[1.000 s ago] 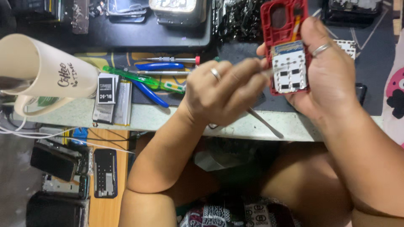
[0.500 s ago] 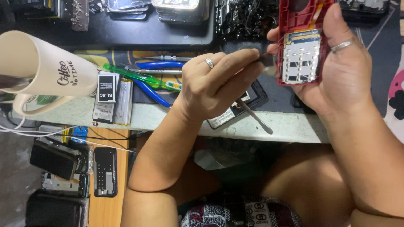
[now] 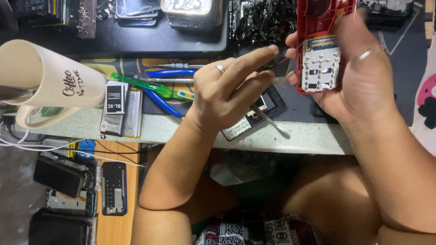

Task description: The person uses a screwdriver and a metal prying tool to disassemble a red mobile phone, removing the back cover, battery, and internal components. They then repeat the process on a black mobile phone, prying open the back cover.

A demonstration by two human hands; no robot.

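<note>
While the tabletop [image 3: 318,138] edge lies just below both wrists, the right hand [image 3: 363,77] grips a red phone [image 3: 320,54] above it; just beside the phone, the left hand [image 3: 227,97] pinches a thin tool [image 3: 268,120].

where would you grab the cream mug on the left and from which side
Take the cream mug by its handle, coming in from the near table edge. The mug looks tipped, its mouth pointing left, and the handle loop juts toward the person with open space around it. The batteries lie just right of it, so that side is tighter.
</note>
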